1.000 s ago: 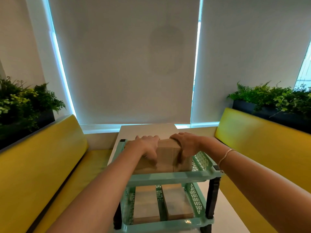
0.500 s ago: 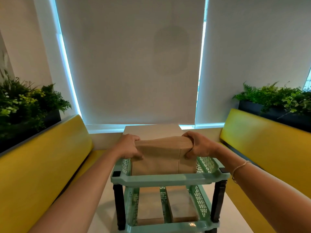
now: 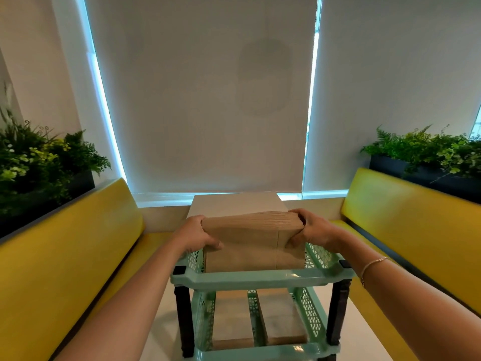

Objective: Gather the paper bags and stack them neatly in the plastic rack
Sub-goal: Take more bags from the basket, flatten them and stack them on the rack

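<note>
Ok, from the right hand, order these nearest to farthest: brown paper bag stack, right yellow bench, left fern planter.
1. Brown paper bag stack: gripped by the right hand.
2. Right yellow bench: just to its right.
3. Left fern planter: far across, at the left.

left hand (image 3: 195,233), right hand (image 3: 313,230), gripping paper bags (image 3: 250,243), over rack (image 3: 260,278)

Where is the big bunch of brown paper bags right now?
The thick stack of brown paper bags is mid-frame in the head view, gripped between the left hand and right hand, standing in the mint-green plastic rack's top tray.
</note>
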Tool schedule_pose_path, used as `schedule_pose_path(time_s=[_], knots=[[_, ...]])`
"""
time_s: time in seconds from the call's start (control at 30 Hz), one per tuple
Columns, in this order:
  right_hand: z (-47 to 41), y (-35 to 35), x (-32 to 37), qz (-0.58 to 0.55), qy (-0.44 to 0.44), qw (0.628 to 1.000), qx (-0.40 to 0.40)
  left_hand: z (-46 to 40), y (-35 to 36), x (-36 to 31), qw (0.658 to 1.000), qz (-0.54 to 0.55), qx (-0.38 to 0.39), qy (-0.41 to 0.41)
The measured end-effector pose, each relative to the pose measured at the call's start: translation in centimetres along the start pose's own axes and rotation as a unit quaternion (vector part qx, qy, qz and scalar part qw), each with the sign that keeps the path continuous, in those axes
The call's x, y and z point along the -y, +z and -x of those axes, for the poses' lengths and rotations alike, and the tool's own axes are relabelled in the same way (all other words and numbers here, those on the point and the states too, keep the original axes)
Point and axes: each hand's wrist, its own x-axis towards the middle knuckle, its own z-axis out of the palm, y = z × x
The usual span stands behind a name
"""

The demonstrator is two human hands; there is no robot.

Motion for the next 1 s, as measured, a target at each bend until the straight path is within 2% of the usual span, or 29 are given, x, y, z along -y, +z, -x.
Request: schedule_pose_path(time_s=[0.07, 0.17, 0.27, 0.37, 0.47, 0.57, 0.7, 0.77, 0.87, 0.93, 1.0], knots=[[-0.2, 0.0, -0.2, -0.011, -0.002, 1.000, -0.011, 0.0, 0.1, 0.0, 1.000, 0.017, 0.003, 0.002], [-0.4, -0.2, -0.1, -0.025, -0.004, 0.999, -0.026, 0.3, -0.2, -1.3, 0.999, 0.032, -0.031, 0.023], [-0.5, -0.6, 0.2, 0.007, 0.000, 1.000, -0.019, 0.2, -1.6, -3.9, 0.993, 0.066, -0.063, 0.069], [-0.4, -0.1, 0.6, 0.047, 0.002, 0.999, -0.008, 0.2, -3.1, -7.9, 0.987, -0.044, -0.060, 0.140], [-0.6, 1.3, 0.8, 0.078, -0.006, 0.997, -0.017, -0.1, -3.2, -12.3, 0.954, -0.214, -0.027, 0.208], [-1.0, 3.2, 0.7, 0.037, -0.027, 0.999, -0.015, -0.4, -1.5, -15.5, 0.911, -0.342, 0.020, 0.230], [-0.8, 4.8, -0.3, 0.008, -0.015, 1.000, 0.009, -1.0, 1.2, -16.0, 0.881, -0.409, 0.055, 0.230], [-0.8, 4.8, -0.5, 0.004, -0.007, 1.000, 0.022, -1.2, 1.2, -15.3, 0.896, -0.380, 0.044, 0.224], [-1.0, 4.5, -0.3, 0.000, 0.008, 0.999, 0.035, -1.3, -0.6, -13.8, 0.940, -0.276, 0.022, 0.200], [-1.2, 4.6, -0.3, -0.003, 0.016, 0.999, 0.039, -1.2, -2.1, -11.8, 0.978, -0.130, 0.049, 0.158], [-1.3, 4.7, -0.3, 0.002, 0.022, 0.999, 0.040, -1.3, -2.6, -8.7, 0.989, 0.036, 0.097, 0.106]])
